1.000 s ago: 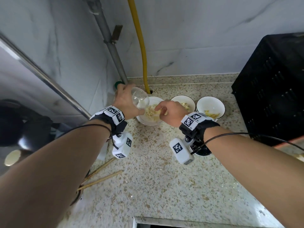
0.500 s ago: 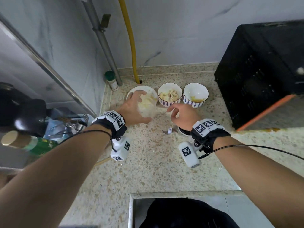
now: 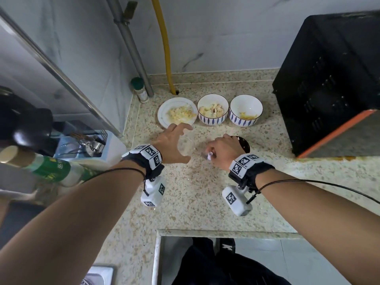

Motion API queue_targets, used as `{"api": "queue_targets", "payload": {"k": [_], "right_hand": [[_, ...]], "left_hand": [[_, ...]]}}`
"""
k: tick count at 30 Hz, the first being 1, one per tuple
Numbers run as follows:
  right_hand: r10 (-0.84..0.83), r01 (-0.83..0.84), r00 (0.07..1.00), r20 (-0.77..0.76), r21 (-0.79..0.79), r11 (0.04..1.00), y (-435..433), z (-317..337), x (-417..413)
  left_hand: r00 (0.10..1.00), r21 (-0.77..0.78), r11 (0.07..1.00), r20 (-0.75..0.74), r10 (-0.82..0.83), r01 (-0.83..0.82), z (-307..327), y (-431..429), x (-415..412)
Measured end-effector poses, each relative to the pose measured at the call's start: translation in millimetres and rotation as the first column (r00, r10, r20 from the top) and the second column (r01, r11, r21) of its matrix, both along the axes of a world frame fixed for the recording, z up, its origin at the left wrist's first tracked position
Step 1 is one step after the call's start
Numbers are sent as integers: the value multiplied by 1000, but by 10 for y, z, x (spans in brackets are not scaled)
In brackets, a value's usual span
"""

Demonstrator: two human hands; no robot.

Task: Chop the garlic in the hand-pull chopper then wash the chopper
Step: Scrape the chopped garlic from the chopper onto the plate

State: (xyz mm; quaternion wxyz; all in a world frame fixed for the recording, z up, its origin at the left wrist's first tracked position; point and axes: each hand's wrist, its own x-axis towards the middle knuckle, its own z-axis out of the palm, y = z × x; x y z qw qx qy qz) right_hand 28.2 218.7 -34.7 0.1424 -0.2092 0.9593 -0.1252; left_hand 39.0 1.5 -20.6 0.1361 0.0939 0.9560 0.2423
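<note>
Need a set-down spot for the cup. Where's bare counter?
Bare: the counter between both forearms down to its front edge, and the strip between the right bowl and the oven. Crowded: plate, middle bowl and jar along the back; mid-counter, left hand round the cup, right hand pinching the blade.

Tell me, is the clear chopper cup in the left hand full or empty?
Empty: the countertop shows through the clear chopper cup, and the chopped garlic lies on the white plate. Small residue: cannot tell.

just in front of the plate [image 3: 163, 115], the clear chopper cup [image 3: 186, 146] is gripped by the left hand [image 3: 170, 144], the blade [image 3: 208, 155] by the right hand [image 3: 223, 150].
</note>
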Motion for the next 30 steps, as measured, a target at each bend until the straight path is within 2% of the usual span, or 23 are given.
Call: {"api": "queue_targets", "payload": {"k": [3, 8, 13, 18, 25, 30], "right_hand": [[-44, 44, 999, 12, -80, 996, 14, 21, -14], [-82, 85, 996, 26, -130, 988, 10, 112, -42], [-175, 169, 984, -19, -171, 971, 33, 186, -82], [-189, 176, 981, -33, -239, 955, 79, 226, -107], [-201, 193, 980, -9, -244, 950, 118, 216, -155], [-160, 145, 986, -41, -251, 957, 81, 178, -178]], "left_hand": [[996, -61, 994, 33, -83, 85, 42, 29, 19], [974, -6, 975, 60, -219, 220, 110, 93, 1], [977, -15, 980, 84, -198, 200, 74, 167, -18], [983, -12, 985, 60, -171, 172, 31, 249, -28], [937, -61, 936, 53, -344, 347, 31, 248, -63], [929, -68, 929, 85, -359, 365, -11, 258, -79]]}}
